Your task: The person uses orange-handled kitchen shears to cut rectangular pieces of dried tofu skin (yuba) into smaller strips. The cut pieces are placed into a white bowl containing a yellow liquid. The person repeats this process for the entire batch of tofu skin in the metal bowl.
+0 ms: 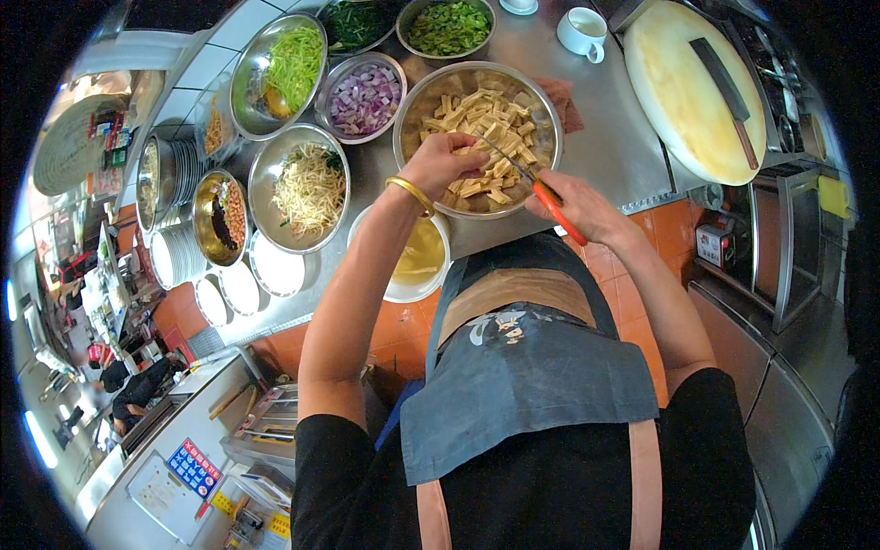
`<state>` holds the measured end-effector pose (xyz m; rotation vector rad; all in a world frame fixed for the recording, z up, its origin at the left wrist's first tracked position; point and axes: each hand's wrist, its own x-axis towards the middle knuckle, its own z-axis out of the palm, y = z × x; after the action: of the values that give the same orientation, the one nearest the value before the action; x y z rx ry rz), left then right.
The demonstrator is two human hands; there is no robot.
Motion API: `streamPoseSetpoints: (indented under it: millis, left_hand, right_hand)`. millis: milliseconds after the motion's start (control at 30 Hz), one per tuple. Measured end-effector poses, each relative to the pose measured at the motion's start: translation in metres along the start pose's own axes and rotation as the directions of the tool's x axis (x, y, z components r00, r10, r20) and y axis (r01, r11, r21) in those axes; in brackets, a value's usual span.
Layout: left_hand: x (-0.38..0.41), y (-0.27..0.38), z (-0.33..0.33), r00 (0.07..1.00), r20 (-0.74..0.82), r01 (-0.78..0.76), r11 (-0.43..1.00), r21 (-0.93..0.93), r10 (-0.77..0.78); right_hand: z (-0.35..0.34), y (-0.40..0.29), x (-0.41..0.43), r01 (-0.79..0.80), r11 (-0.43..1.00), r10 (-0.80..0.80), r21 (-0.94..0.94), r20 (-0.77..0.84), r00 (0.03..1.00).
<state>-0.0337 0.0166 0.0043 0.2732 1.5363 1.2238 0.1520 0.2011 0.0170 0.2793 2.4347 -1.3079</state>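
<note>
A wide steel bowl (pixel 407 130) holds cut pieces of what looks like tofu skin sticks (pixel 505 124). Over its near half, my left hand (pixel 447 161) has its thumb and fingertips together; whether a piece is between them is hard to see. My right hand (pixel 576 206) grips scissors with orange handles (pixel 558 212), their blades pointing up and left over the bowl, close to my left fingertips. Below my left wrist, partly behind the forearm, a white tub (pixel 445 256) holds yellowish liquid with a pale piece in it. A gold bangle circles my left wrist.
Steel bowls of chopped greens (pixel 450 29), diced purple onion (pixel 364 100), shredded green vegetable (pixel 295 65) and bean sprouts (pixel 309 192) stand left and beyond. Stacked plates (pixel 180 254) are farther left. A cleaver (pixel 722 79) lies on a round chopping board (pixel 660 75) at right, near a white cup (pixel 581 31).
</note>
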Motion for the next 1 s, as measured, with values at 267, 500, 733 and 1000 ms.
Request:
streamPoseSetpoints:
  millis: [267,500,733,1000]
  left_hand:
    - [0.007,0.005,-0.009,0.996,0.037,0.08,0.994,0.07,-0.082]
    - [0.021,-0.014,-0.012,0.999,-0.025,0.03,0.887,0.461,-0.021]
    - [0.039,-0.015,0.009,0.803,0.036,-0.224,0.245,0.943,0.595]
    - [0.085,-0.027,0.007,0.794,0.035,-0.106,0.081,0.991,0.606]
  right_hand:
    - [0.005,0.006,-0.002,0.058,0.996,-0.068,-0.061,-0.165,0.984]
    - [0.015,0.02,-0.001,0.003,0.996,-0.023,-0.088,-0.235,0.972]
    - [0.013,0.027,-0.011,-0.288,0.86,0.354,0.422,-0.084,0.932]
    - [0.018,0.024,-0.013,-0.35,0.697,0.352,0.626,0.126,0.927]
